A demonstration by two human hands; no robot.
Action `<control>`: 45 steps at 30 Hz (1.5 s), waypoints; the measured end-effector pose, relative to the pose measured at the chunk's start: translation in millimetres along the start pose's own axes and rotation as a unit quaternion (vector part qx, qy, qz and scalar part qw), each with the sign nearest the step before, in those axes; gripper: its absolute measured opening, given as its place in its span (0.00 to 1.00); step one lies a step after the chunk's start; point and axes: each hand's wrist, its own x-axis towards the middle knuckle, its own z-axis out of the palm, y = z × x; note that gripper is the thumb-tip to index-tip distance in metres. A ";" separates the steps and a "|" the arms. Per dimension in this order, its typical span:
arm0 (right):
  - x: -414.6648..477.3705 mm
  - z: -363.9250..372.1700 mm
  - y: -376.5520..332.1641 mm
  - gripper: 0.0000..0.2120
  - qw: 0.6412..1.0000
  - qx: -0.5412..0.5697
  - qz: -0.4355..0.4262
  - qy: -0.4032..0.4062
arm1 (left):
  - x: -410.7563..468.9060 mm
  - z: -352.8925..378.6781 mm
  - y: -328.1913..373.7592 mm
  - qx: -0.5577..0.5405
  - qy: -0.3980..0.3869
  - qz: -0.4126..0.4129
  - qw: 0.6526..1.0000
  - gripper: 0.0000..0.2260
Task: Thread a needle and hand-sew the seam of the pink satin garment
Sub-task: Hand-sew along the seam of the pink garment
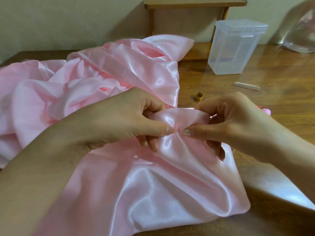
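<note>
On the wooden table (255, 167), left hand (129, 120) and right hand (228, 123) pinch glossy, bunched pink satin garment (153, 184).

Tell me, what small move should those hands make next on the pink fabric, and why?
Probably the left hand holds its pinch while the right hand draws the stitch through: both thumbs meet on one gathered fold of the pink satin garment. No needle shows, so this is a guess.

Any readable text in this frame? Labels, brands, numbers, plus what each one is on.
None can be read.
The clear plastic container, small clear tube, gold ring and pink satin garment show no print or label.
The pink object behind the right hand is mostly hidden.
</note>
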 end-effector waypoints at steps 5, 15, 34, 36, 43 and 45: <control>-2.6 4.2 -0.2 0.03 0.999 -0.034 -0.003 -0.002 | -0.6 1.6 -0.7 0.018 0.037 0.009 0.999 0.04; -1.1 2.2 -0.8 0.04 1.000 0.013 0.004 -0.024 | -2.6 -0.4 2.6 0.015 0.013 0.015 1.000 0.03; 0.4 -4.9 -1.7 0.06 0.982 0.151 0.013 -0.108 | -4.0 -13.7 0.2 -0.028 -0.079 0.060 0.995 0.06; 0.0 -5.5 -1.5 0.07 0.981 0.156 0.012 -0.110 | -3.2 -15.6 -2.3 -0.038 -0.091 0.066 0.993 0.03; -1.6 -5.8 -2.7 0.06 0.976 0.184 0.012 -0.119 | -0.5 -17.7 -7.0 -0.062 -0.086 0.069 0.992 0.08; -1.0 -5.2 -1.9 0.07 0.974 0.192 0.006 -0.118 | 0.1 -18.0 -8.2 -0.071 -0.084 0.068 0.992 0.08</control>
